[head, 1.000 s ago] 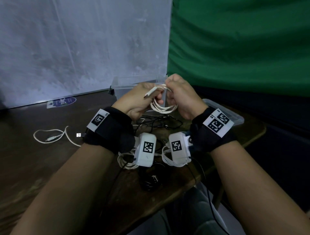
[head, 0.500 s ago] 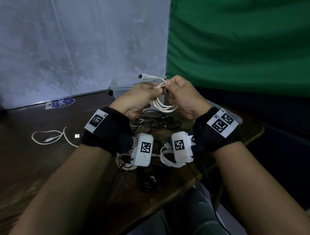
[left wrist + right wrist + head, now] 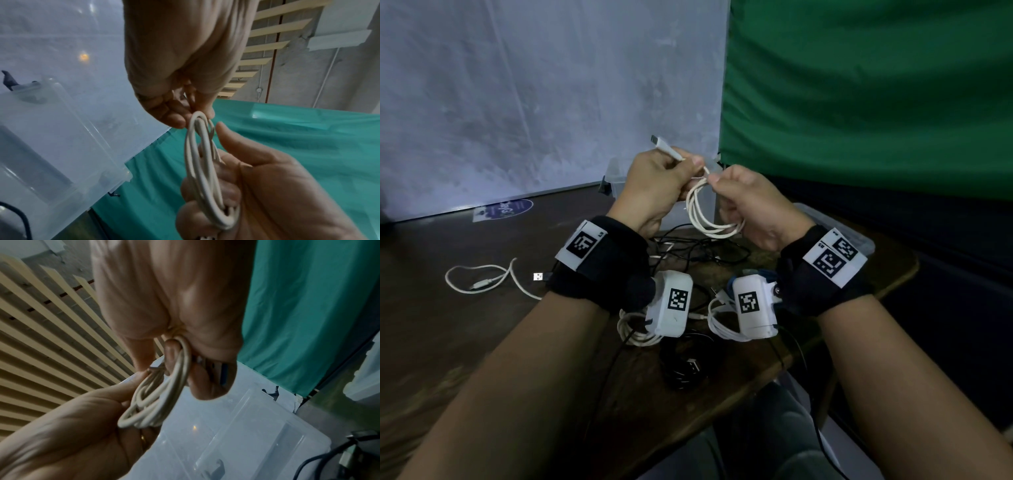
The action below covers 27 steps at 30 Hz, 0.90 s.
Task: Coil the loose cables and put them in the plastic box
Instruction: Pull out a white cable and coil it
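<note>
Both hands hold one white cable coil (image 3: 710, 219) in the air above the table. My left hand (image 3: 681, 171) pinches the top of the coil, and the cable's plug end (image 3: 661, 144) pokes up past its knuckles. My right hand (image 3: 717, 186) pinches the same top and curls its lower fingers round the loops. The left wrist view has the coil (image 3: 202, 164) between my left hand (image 3: 185, 116) above and my right hand (image 3: 236, 178) below. In the right wrist view the coil (image 3: 158, 400) runs between both hands. The clear plastic box (image 3: 616, 178) stands open just behind the hands.
A loose white cable (image 3: 482, 281) lies on the dark wooden table (image 3: 448, 342) at the left. Tangled black cables (image 3: 688, 245) lie under the hands. Two white coils (image 3: 635, 330) and a black coil (image 3: 685, 371) lie nearer me. The box lid (image 3: 839, 236) rests at the right.
Both hands have lifted the coil a little. The plug end has swung from pointing left in front of the left hand to sticking up above it.
</note>
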Available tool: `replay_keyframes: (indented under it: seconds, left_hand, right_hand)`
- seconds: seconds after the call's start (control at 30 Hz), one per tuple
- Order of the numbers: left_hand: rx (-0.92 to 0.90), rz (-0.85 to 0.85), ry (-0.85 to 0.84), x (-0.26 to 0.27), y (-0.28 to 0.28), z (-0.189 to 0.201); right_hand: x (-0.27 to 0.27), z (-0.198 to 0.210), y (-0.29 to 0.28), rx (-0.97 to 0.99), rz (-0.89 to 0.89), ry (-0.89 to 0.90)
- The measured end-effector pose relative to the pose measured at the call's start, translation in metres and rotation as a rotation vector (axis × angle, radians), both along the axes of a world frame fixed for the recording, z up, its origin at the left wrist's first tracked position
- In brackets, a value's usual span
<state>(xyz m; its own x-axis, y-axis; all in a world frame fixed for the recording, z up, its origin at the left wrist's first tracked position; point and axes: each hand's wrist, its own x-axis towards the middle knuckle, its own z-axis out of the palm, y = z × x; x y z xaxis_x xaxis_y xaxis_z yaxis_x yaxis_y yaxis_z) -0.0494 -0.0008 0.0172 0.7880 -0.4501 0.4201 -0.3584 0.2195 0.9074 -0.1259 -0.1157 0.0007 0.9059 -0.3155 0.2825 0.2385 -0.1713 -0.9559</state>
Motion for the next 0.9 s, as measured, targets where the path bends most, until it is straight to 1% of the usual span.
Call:
replay_keyframes:
  seconds: [0.07,0.13,0.27,0.37,0.4,0.43,0.5,0.53,0.6,0.67,0.77,0.83,0.9]
  left_hand:
    - [-0.005,-0.011,0.026,-0.004,0.0,0.002]
    - [-0.001,-0.011,0.046,-0.005,-0.001,0.001]
    - [-0.04,-0.014,0.134,-0.004,-0.003,-0.001]
    - [-0.084,0.049,0.152,-0.003,-0.002,0.0]
    - [-0.094,0.074,0.127,-0.002,-0.001,0.0]
    - [-0.081,0.114,0.065,0.0,-0.001,-0.001]
    - [0.023,0.205,-0.125,0.005,0.001,-0.002]
    - [0.089,0.216,-0.204,0.006,0.002,-0.001]
    - [0.207,0.158,-0.26,0.007,0.004,0.0]
    - [0.29,0.085,-0.265,0.007,0.006,-0.001]
    - [0.376,0.037,-0.258,0.005,0.006,-0.003]
    - [0.4,0.0,-0.216,0.004,0.007,-0.002]
    - [0.365,-0.061,-0.132,0.002,0.009,-0.003]
  right_hand:
    - [-0.001,-0.001,-0.001,-0.109,-0.01,-0.02]
    - [-0.001,-0.002,-0.002,-0.159,-0.033,-0.041]
    - [0.002,0.0,-0.002,-0.13,-0.049,-0.038]
    - [0.004,0.001,-0.002,-0.104,-0.063,-0.029]
    - [0.003,0.001,-0.002,-0.097,-0.066,-0.026]
    - [0.003,0.002,-0.002,-0.089,-0.067,-0.02]
    - [0.002,0.002,-0.002,-0.068,-0.06,-0.009]
    - [0.001,0.002,-0.003,-0.059,-0.054,-0.01]
    - [0.001,0.003,-0.005,-0.052,-0.044,-0.027]
    - [0.0,0.004,-0.005,-0.058,-0.043,-0.043]
    - [-0.001,0.004,-0.005,-0.091,-0.056,-0.052]
    - [-0.001,0.002,-0.005,-0.129,-0.072,-0.066]
    - [-0.001,0.0,-0.004,-0.175,-0.085,-0.078]
